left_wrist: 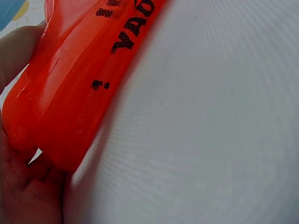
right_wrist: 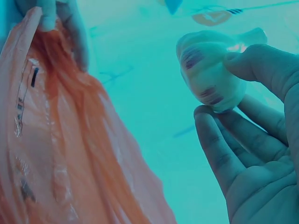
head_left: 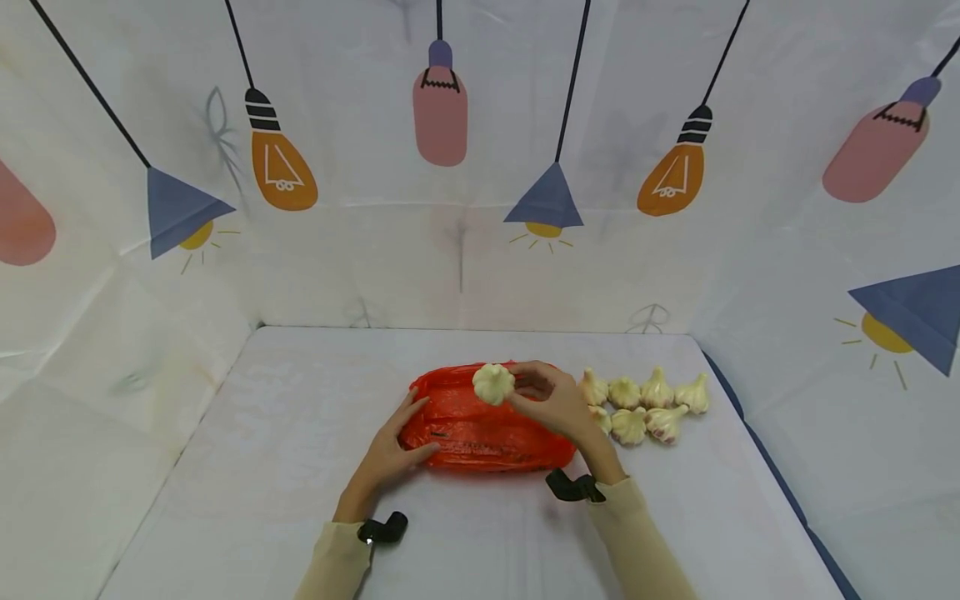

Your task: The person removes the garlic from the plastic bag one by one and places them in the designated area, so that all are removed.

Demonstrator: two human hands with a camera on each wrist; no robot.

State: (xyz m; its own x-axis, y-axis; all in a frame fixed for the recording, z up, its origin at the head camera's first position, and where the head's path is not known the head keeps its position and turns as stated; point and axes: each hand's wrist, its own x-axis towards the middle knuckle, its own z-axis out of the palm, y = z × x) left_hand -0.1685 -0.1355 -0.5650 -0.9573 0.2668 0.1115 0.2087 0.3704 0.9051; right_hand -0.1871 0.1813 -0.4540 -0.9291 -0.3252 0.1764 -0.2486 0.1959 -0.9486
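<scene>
An orange-red plastic bag (head_left: 480, 425) lies flat on the white table (head_left: 285, 433). My left hand (head_left: 401, 442) grips the bag's left end, thumb and fingers on the plastic (left_wrist: 60, 93). My right hand (head_left: 551, 400) pinches a white garlic bulb (head_left: 492, 383) between fingertips and thumb, holding it just above the bag's far edge. The right wrist view shows the same bulb (right_wrist: 212, 70) in my fingers with the bag (right_wrist: 60, 140) to its left. Several more garlic bulbs (head_left: 648, 404) lie in a cluster on the table right of the bag.
White cloth walls printed with lamps (head_left: 438, 108) enclose the table on three sides. The table's right edge (head_left: 765, 458) runs close past the garlic cluster. Black straps (head_left: 573, 486) sit on both wrists.
</scene>
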